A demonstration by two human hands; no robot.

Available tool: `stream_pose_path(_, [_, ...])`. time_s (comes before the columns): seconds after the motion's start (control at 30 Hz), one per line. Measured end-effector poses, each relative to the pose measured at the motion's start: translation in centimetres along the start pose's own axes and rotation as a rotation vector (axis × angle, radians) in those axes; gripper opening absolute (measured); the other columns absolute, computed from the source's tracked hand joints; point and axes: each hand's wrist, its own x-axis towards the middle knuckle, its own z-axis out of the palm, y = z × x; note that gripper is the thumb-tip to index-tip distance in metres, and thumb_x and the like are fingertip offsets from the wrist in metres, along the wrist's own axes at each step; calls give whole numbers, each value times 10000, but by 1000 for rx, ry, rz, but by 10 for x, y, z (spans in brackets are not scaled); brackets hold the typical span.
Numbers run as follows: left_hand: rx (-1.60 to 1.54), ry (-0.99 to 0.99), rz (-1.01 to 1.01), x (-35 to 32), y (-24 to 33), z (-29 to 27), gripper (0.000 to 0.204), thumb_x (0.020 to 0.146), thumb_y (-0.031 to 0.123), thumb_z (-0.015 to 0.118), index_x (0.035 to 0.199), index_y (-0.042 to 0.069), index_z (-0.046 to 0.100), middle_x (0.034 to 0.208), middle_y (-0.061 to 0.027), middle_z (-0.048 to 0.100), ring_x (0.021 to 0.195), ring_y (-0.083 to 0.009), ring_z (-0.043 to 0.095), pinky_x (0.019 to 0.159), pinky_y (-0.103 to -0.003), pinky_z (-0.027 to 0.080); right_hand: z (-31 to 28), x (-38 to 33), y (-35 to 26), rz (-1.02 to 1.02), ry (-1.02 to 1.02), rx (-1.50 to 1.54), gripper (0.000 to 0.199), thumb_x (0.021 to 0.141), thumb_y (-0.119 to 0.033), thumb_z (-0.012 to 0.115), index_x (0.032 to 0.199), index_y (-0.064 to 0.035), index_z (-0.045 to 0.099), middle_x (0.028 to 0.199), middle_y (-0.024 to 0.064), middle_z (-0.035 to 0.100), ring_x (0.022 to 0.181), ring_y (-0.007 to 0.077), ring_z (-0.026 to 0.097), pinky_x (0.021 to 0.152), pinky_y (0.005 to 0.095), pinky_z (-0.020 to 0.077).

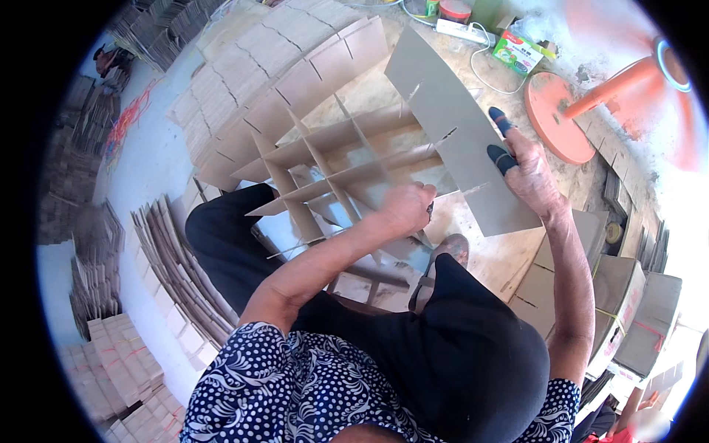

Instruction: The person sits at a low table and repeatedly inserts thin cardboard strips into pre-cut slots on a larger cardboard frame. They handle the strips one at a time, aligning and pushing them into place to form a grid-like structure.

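1. Right hand (530, 176), two fingertips taped blue, grips the edge of a slotted strip (458, 133), holding it tilted across the grid (332, 173), apparently so its slots meet the cross pieces.
2. Left hand (406, 207) is closed on the grid's near edge, steadying it above the lap.
3. Grid: grey-brown card, strips interlocked into open cells, partly built.
4. More strips (177, 273) lie stacked on the floor (148, 170); an orange fan (591, 96) stands beyond.

An orange pedestal fan (591, 96) stood on the floor at upper right, near a white power strip (461, 31) and a green carton (517, 52). Strapped cardboard boxes (628, 303) sat at right; slotted cardboard strips (173, 273) lay stacked at left.
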Motion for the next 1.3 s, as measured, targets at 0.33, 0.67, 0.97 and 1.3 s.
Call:
stream_pose_path(0.33, [-62,-24,-19,1,0,-8,153,752,156,571,853,43,598,774,-190,634,767,-388,629,683,-504,491,22,14,5,-31,-32,47,660,681,107,492,1317,-73,483,925,249,610,890,372,621,793,345,489])
stream_pose_path(0.67, [-60,-162,-68,5,-2,-18,222,732,89,584,943,30,621,943,-176,636,866,-343,641,753,-437,513,91,21,16,-3,-91,-118,551,705,91,537,1234,-66,532,879,234,629,816,367,639,744,355,502])
stream_pose_path(0.97, [-441,141,410,-38,-28,-50,326,708,51,653,1007,-27,552,1243,-257,480,1184,-407,462,947,-459,425,93,32,-3,-36,105,-373,449,666,-1,563,1110,-66,552,932,175,605,868,367,605,727,454,489])
stream_pose_path(1.3, [427,-39,242,-145,-79,-40,599,520,58,712,1092,8,542,1467,-280,196,1363,-535,105,1056,-673,123,160,56,-17,-164,49,-442,479,774,-150,566,1213,14,472,978,167,555,938,303,560,829,412,453])
